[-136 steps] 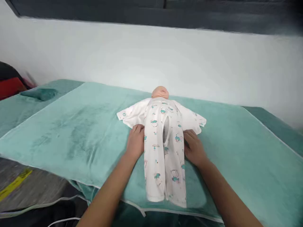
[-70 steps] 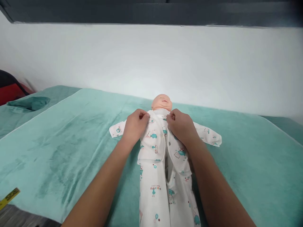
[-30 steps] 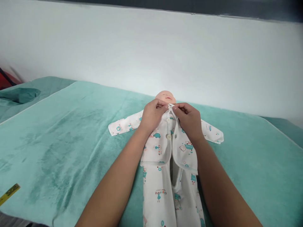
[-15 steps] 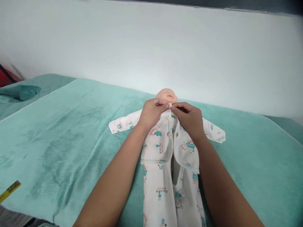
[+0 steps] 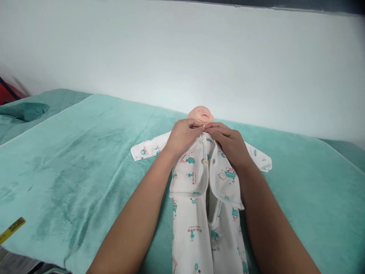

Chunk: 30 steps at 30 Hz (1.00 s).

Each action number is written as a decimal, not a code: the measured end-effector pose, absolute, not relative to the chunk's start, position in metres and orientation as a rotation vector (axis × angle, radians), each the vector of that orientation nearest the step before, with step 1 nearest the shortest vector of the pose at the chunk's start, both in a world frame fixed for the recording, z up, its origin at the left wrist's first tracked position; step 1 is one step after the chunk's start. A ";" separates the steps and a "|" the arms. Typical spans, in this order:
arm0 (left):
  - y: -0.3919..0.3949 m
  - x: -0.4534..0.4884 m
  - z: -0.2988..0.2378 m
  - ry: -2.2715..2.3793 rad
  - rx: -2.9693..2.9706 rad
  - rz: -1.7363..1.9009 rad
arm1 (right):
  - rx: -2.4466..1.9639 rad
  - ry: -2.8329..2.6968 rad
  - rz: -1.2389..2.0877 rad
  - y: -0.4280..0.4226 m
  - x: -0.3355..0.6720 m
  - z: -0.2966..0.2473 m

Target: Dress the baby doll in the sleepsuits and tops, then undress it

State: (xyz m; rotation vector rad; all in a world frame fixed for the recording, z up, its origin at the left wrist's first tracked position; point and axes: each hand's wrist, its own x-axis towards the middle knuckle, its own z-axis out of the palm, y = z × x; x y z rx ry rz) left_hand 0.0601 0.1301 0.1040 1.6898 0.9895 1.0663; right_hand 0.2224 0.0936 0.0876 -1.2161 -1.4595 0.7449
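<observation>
A baby doll [image 5: 200, 113] lies on its back on a teal towel [image 5: 85, 160], dressed in a white printed shirt [image 5: 191, 171] and matching trousers [image 5: 196, 236]. My left hand [image 5: 183, 137] and my right hand [image 5: 228, 142] meet at the shirt's collar just below the doll's chin. Both hands are closed in a pinch on the two front edges of the shirt at the top button. Lower down the shirt front hangs apart, with two buttons showing on the left edge. The sleeves lie spread out flat to either side.
A white wall [image 5: 182, 61] rises right behind the doll. A folded dark teal cloth [image 5: 24, 111] lies at the far left, with something red [image 5: 7, 93] behind it. A yellow strip [image 5: 11, 230] shows at the lower left past the towel's edge.
Earlier my hands lay beside the doll's trousers; they moved up to the shirt collar. In the last second the fingertips have drawn together at the top button, pressing the two edges closed.
</observation>
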 end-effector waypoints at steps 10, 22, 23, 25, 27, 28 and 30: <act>0.133 0.069 0.095 1.099 1.759 1.171 | -1.173 -1.341 0.848 0.099 0.224 0.081; 0.132 0.070 0.096 1.066 1.549 1.206 | -1.209 -1.301 0.800 0.103 0.220 0.082; 0.132 0.070 0.095 1.088 1.592 1.205 | -1.194 -1.248 0.812 0.103 0.220 0.082; 0.132 0.070 0.093 1.132 1.705 1.212 | -1.170 -1.135 0.837 0.103 0.221 0.082; 0.133 0.069 0.091 1.180 1.823 1.224 | -1.146 -1.047 0.888 0.104 0.222 0.082; 0.134 0.069 0.089 1.200 1.868 1.229 | -1.129 -1.016 0.923 0.104 0.223 0.081; 0.134 0.069 0.086 1.214 1.931 1.231 | -1.093 -0.974 0.986 0.105 0.225 0.080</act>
